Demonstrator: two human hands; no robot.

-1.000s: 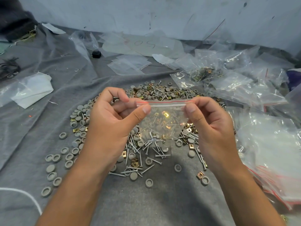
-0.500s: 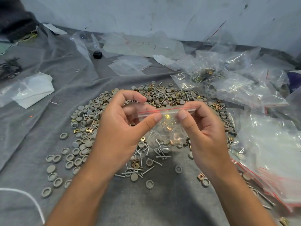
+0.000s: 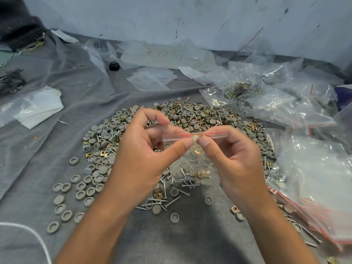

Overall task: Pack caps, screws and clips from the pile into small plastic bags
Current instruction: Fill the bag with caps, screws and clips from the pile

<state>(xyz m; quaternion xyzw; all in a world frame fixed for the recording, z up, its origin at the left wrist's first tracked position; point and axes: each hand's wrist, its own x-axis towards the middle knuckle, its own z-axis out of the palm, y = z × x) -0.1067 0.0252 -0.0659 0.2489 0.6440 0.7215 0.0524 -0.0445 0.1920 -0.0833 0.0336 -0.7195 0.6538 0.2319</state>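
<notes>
A small zip bag [image 3: 192,159] holding screws and brass clips is being held above the pile [image 3: 182,119] of grey caps, screws and clips, its red-lined top strip being pinched at the middle by the left hand [image 3: 144,159] and the right hand [image 3: 236,164], thumbs nearly touching. The pile is being carried by a grey cloth [image 3: 171,241], with filled clear bags [image 3: 276,100] lying to the right.

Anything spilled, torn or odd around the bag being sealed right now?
Nothing stands out. The small bag hangs level, pinched at its red zip strip by the left hand and right hand, parts inside. No tear shows. Loose caps strewn round the pile seem ordinary scatter.
</notes>
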